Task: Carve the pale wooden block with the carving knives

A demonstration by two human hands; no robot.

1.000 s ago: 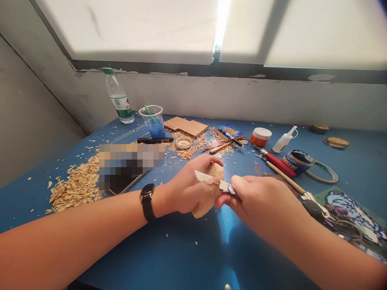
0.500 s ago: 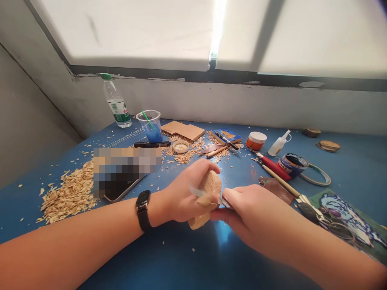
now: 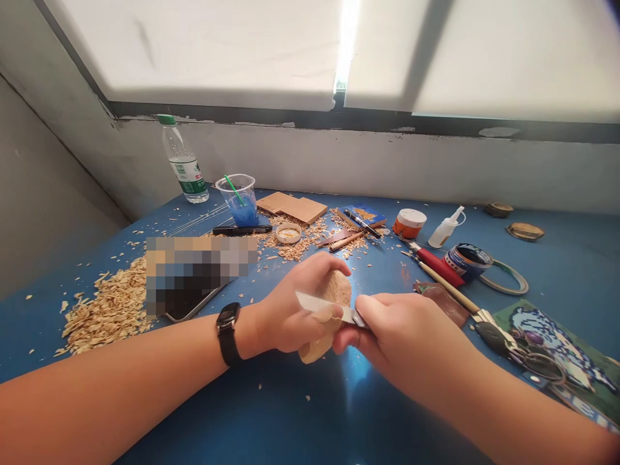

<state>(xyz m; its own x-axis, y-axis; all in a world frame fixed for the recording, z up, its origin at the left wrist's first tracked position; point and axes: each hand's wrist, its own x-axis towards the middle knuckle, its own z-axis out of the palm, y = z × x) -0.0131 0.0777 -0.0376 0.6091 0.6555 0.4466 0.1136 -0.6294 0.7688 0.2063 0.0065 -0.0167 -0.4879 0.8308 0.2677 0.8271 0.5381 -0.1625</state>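
Note:
My left hand (image 3: 290, 310) is wrapped round a pale lump of wood (image 3: 334, 289), held just above the blue table (image 3: 310, 413). A black watch (image 3: 227, 332) sits on that wrist. My right hand (image 3: 407, 336) is closed on the handle of a carving knife. The knife's blade (image 3: 317, 303) lies across the wood, pointing left, with my left thumb pressed against its back. Most of the wood is hidden by my fingers.
A heap of wood shavings (image 3: 106, 310) lies at the left, by a phone (image 3: 188, 303). At the back stand a water bottle (image 3: 181, 158), a plastic cup with blue liquid (image 3: 238, 199), wooden blocks (image 3: 293, 206), a small jar (image 3: 408, 223) and a glue bottle (image 3: 445, 227). Tools, tape (image 3: 467, 261) and scissors (image 3: 523, 355) lie at the right.
The blade went down into the wood between my hands and has come back up to lie across it. The view has shifted slightly; both hands keep their grip.

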